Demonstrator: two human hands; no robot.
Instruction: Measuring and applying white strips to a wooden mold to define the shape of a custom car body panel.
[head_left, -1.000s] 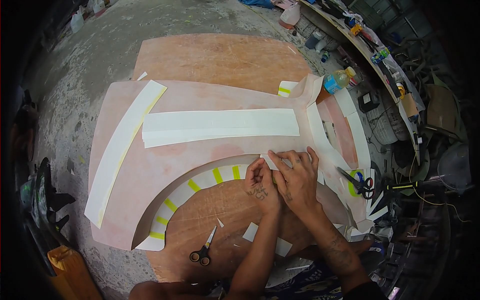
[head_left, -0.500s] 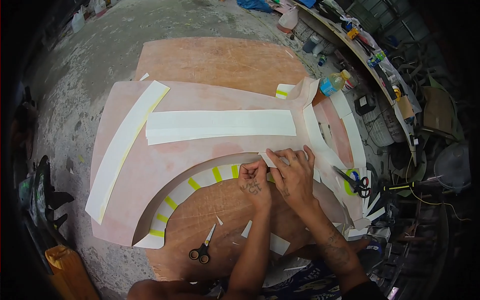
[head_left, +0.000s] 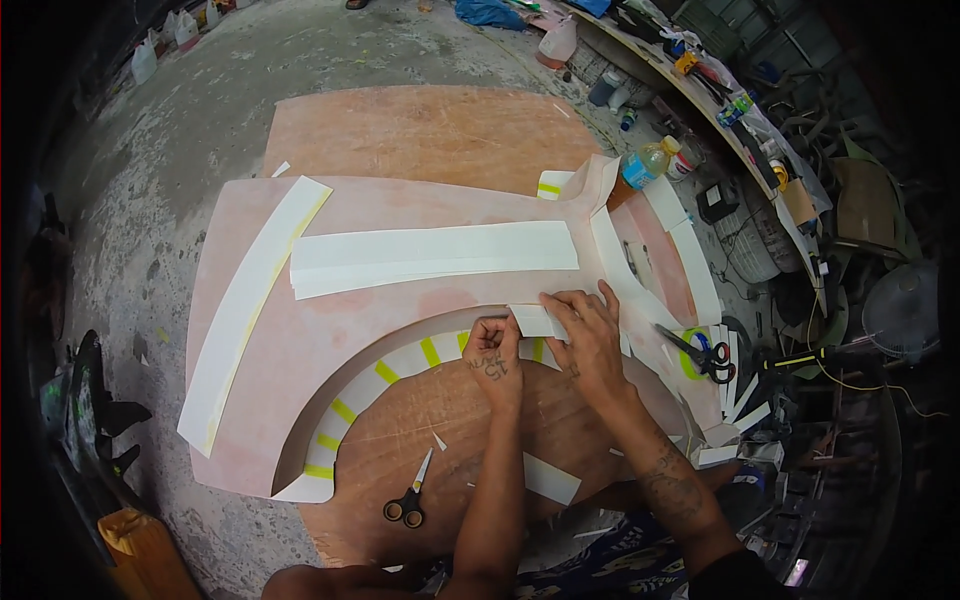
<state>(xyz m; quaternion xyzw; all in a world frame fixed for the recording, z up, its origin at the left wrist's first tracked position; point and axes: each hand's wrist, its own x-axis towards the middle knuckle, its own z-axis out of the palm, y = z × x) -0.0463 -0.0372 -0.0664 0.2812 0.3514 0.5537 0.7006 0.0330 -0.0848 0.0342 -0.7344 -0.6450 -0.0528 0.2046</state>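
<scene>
A pale pinkish panel [head_left: 405, 215] with a curved arch cut-out lies before me. Along the arch runs a white card flange [head_left: 372, 394] with yellow-green tape strips across it. At the top of the arch, my right hand [head_left: 592, 340] holds a small white card piece [head_left: 535, 320], fingers over its right end and thumb below. My left hand [head_left: 494, 358] is closed in a pinch at the piece's left edge, its fingertips partly hidden. Black-handled scissors [head_left: 406, 500] lie on the brown board [head_left: 400, 445] inside the arch, beside white card scraps [head_left: 550, 478].
White card strips [head_left: 430, 255] lie across the panel, with a curved strip [head_left: 255, 310] at left. To the right are a second pair of scissors [head_left: 715, 362], a yellow-green tape roll [head_left: 690, 365] and a bottle [head_left: 645, 165]. A cluttered shelf [head_left: 720, 120] stands beyond.
My left hand has moved slightly left and down, away from the right one, and more of the white card piece shows between them. My left forearm now covers a scrap. The view has shifted slightly.
</scene>
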